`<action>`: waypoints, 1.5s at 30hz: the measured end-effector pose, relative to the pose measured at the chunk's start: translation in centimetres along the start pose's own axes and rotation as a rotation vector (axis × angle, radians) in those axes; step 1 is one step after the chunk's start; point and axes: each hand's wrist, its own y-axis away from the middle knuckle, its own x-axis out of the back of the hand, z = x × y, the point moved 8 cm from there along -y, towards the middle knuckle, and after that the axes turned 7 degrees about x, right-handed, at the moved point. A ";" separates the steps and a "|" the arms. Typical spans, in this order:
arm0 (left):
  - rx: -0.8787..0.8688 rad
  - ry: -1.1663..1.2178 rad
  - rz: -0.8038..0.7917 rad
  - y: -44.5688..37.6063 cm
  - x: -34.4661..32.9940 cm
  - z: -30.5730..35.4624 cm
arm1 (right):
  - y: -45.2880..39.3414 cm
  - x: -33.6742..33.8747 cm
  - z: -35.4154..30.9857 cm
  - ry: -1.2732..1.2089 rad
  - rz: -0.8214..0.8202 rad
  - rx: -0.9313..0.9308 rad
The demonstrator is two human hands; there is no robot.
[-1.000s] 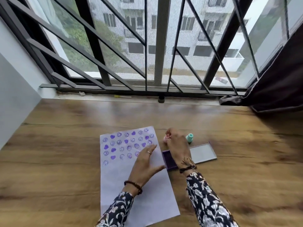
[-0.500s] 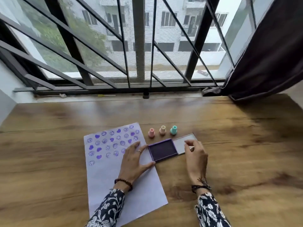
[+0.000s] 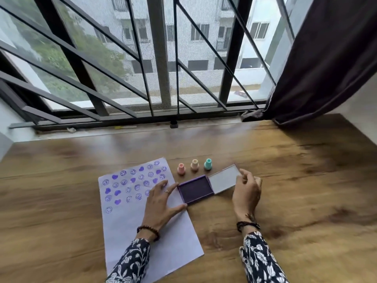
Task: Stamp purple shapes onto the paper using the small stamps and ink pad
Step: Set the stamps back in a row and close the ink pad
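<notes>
Left hand (image 3: 161,203) flat on paper (image 3: 130,221), right hand (image 3: 245,193) seemingly pinching ink pad (image 3: 195,190) lid (image 3: 224,178)

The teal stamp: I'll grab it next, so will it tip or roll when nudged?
The teal stamp stands upright on a flared base, so it probably resists a light nudge. It looks small and plastic, so likely light. Its round body may roll if knocked over, perhaps toward the ink pad.

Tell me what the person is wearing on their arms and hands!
Both arms have dark navy sleeves printed with white flowers and leaves. The left hand has a small ring on one finger and a dark beaded bracelet at the wrist. The right hand has a black thread band with loose ends around its wrist.
</notes>
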 end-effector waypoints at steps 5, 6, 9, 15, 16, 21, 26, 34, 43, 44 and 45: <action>0.000 -0.013 0.009 0.2 0.0 -0.4 | 3.3 -0.8 -6.0 -0.086 -0.053 0.302; -0.002 -0.010 0.009 0.2 0.0 -0.4 | 4.6 -1.4 -7.1 -0.063 -0.098 0.393; -0.014 -0.025 -0.002 0.0 -0.2 0.1 | 8.3 -3.4 -8.4 0.115 -0.227 0.627; -0.008 -0.001 -0.024 0.1 -0.3 0.0 | 12.0 -6.7 -7.4 0.491 -0.335 0.901; -0.007 0.004 -0.023 0.1 -0.2 0.0 | 12.1 -6.8 -7.4 0.486 -0.335 0.906; -0.008 -0.004 -0.003 0.1 0.1 -0.2 | 9.9 -6.4 -6.4 0.325 -0.366 0.634; -0.008 0.001 0.001 0.1 0.0 -0.3 | 8.5 -7.2 -4.4 0.354 -0.496 0.359; -0.017 0.010 0.003 0.1 0.1 -0.3 | 8.4 -7.8 -4.7 0.421 -0.522 0.326; -0.021 0.015 0.013 0.0 0.2 -0.2 | 9.3 -7.5 -5.2 0.403 -0.514 0.331; -0.020 0.017 0.010 0.0 0.1 -0.2 | 9.3 -7.5 -5.0 0.408 -0.522 0.321; -0.019 0.021 0.007 0.1 0.0 -0.2 | 9.3 -7.5 -4.9 0.407 -0.526 0.309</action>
